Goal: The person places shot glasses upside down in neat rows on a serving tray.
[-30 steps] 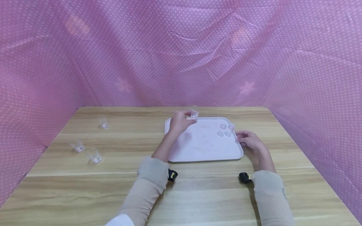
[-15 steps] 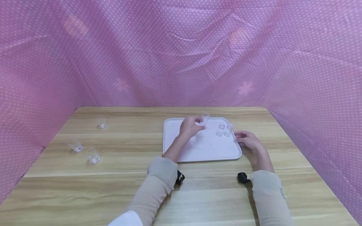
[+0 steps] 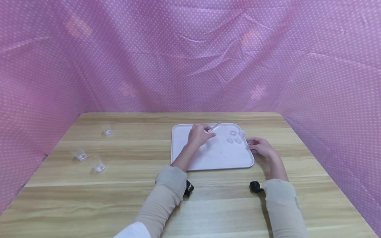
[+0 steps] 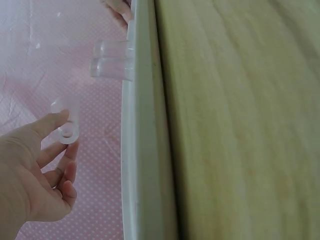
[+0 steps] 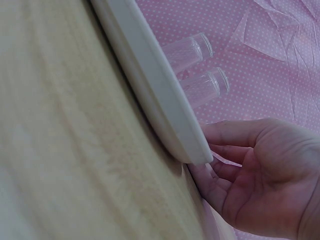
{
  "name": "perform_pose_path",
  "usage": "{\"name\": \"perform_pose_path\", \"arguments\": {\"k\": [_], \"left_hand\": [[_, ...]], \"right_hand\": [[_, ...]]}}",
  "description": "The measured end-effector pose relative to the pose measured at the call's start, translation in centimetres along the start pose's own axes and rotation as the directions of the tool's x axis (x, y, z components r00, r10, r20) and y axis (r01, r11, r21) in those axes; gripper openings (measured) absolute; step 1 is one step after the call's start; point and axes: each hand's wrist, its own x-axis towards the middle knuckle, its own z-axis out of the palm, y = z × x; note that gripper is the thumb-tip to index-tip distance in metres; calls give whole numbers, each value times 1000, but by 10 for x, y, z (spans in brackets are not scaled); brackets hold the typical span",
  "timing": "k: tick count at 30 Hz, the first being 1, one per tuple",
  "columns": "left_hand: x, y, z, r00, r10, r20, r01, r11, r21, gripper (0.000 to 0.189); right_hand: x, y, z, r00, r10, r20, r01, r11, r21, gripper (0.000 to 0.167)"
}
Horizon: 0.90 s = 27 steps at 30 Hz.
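Note:
My left hand point(image 3: 198, 135) pinches a small clear cup point(image 3: 215, 127) above the white tray point(image 3: 214, 155). That cup is tipped well over; in the left wrist view its thick base point(image 4: 69, 134) faces the camera, between thumb and fingers. Two more clear cups stand upside down on the tray's right part, side by side, one of them point(image 5: 206, 86) plain in the right wrist view. At the tray's right edge, my right hand point(image 3: 261, 146) grips the rim, thumb on the upper side and fingers low against the edge.
On the wooden table point(image 3: 119, 205) to the left are three clear cups: one at the back point(image 3: 107, 129), one farther left point(image 3: 80, 154) and one nearer point(image 3: 97, 164). A pink dotted cloth point(image 3: 190, 59) hangs around the table's back and sides.
My left hand has carried its cup to the right over the tray. The cup has turned from upright to strongly tilted. My right hand has stayed at the tray's edge.

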Motion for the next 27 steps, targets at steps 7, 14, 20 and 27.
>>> {"name": "perform_pose_path", "arguments": {"k": [7, 14, 20, 27], "left_hand": [[1, -2, 4, 999, 7, -35, -7, 1000, -16, 28], [4, 3, 13, 997, -11, -82, 5, 998, -64, 31], [8, 7, 25, 996, -51, -73, 39, 986, -163, 30], [15, 8, 40, 996, -77, -46, 64, 968, -242, 27]], "right_hand": [[-1, 0, -2, 1000, 0, 0, 0, 1000, 14, 46], [-3, -2, -2, 1000, 17, -2, -17, 1000, 0, 47], [-2, -2, -2, 1000, 8, 3, -8, 1000, 0, 47], [-1, -1, 0, 1000, 2, 6, -2, 1000, 10, 48]]}}
